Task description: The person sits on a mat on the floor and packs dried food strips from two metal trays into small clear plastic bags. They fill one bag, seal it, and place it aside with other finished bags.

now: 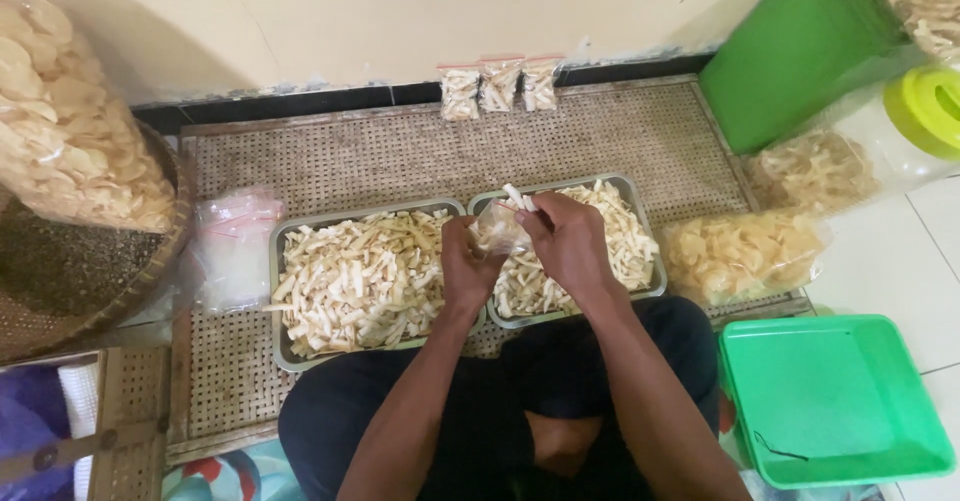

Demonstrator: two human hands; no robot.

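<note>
On the woven mat (400,151) that covers the floor in front of the seated person, two metal trays sit side by side: the left tray (278,291) heaped with pale cracker sticks (350,281), the right tray (640,201) just beside it holding more. Off the mat's left edge lies a pile of empty clear bags (235,246); at its far edge, against the wall, three filled small bags (500,86) stand in a row. Above the mat's middle, over the right tray, the left hand (465,271) is curled around a small clear bag (495,231) – fingers closed on its mouth, holding it open. The right hand (570,241) pinches a few sticks (515,197) at its fingertips, just at the bag's opening. Judging by this, filling goes best with the mouth kept wide and the sticks fed in lengthwise – gently, since they look brittle – and over the tray, so strays fall back
</note>
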